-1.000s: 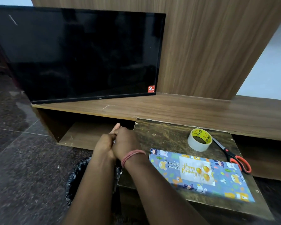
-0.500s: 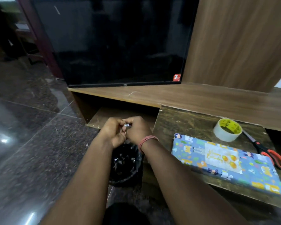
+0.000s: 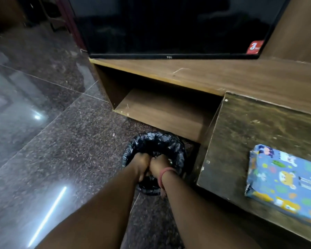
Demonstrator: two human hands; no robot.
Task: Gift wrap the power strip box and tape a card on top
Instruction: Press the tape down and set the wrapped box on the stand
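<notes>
View swings down-left since half second ago; I lose sight of tape roll and scissors, black flat-screen television (image 3: 169, 26) fills top. Blue cartoon-print wrapped power strip box (image 3: 284, 178) lies on scuffed dark wooden table (image 3: 250, 137), right edge of view, card now out of frame. Round bin with black plastic liner (image 3: 153, 148) now under hands. Left hand (image 3: 142, 163) and right hand (image 3: 157, 166) drop from chest height into bin mouth, touching; fingers hidden, I cannot tell grip or contents. I judge scrap disposal, wrapping essentially done.

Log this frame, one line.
hands: left, right together in bin | grip: unclear | gift: wrapped, on table
</notes>
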